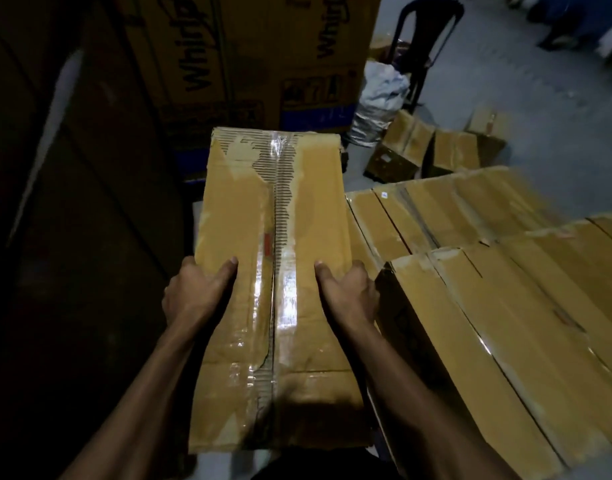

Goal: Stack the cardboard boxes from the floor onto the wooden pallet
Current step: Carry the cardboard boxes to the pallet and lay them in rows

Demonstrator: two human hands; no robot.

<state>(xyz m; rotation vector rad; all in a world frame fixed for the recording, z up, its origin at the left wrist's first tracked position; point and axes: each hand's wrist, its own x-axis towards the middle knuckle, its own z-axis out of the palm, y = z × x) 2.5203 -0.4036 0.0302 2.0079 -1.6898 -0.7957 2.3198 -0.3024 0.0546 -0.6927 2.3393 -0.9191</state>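
Observation:
A long taped cardboard box [308,216] with a torn top layer lies lengthwise in front of me. My left hand [193,289] grips its left edge, thumb on top and fingers curled over the side. My right hand [346,292] grips its right edge the same way. To the right, several similar boxes [505,306] lie side by side in a stacked row, touching the held box's right side. The pallet is hidden beneath them.
A big printed carton [249,57] stands behind the held box. Dark tall cartons [72,202] wall off the left. Loose small boxes [432,150], a white sack [377,102] and a black plastic chair [426,39] sit on the grey floor at the back right.

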